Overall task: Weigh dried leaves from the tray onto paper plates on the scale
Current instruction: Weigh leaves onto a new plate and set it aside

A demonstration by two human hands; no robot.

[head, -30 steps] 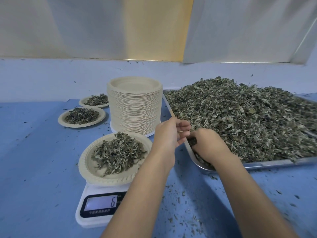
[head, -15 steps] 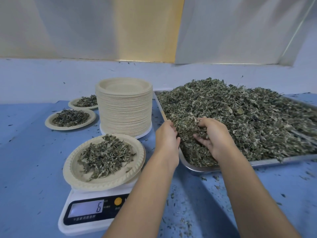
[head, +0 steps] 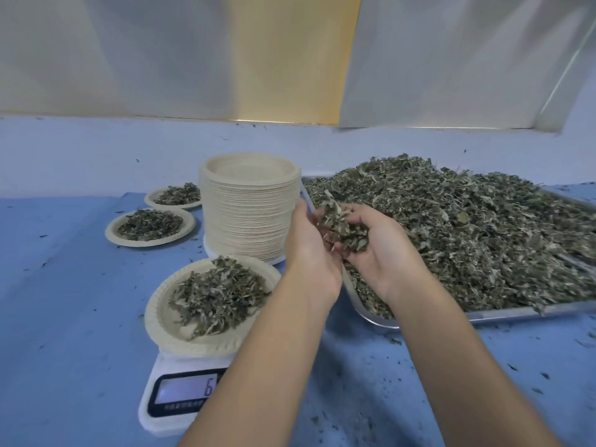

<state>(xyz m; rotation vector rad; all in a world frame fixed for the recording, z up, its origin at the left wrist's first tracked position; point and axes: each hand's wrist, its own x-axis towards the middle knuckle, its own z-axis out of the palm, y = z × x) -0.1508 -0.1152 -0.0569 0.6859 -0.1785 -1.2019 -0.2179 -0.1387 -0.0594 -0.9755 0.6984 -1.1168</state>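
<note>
- Head view: a person's two bare hands meet over the near left corner of the metal tray (head: 503, 312), which is heaped with dried leaves (head: 467, 227).
- The right hand (head: 383, 253) lies palm up, its fingers curled into a cup round a handful of leaves (head: 343, 229).
- The left hand (head: 309, 250) shows its back to the camera, fingers pressed together and nearly straight against the left side of that handful.
- The handful is raised above the tray's heap, just beside the tall stack of paper plates (head: 248, 208).
- Near left, a paper plate (head: 154, 321) with a loose mound of leaves sits on the white scale (head: 151, 417), whose display shows 6; the left forearm hides the display's right end.
- Farther left, two more filled plates (head: 111, 235) (head: 150, 200) rest on the blue table cover (head: 64, 301), which is strewn with leaf crumbs.
</note>
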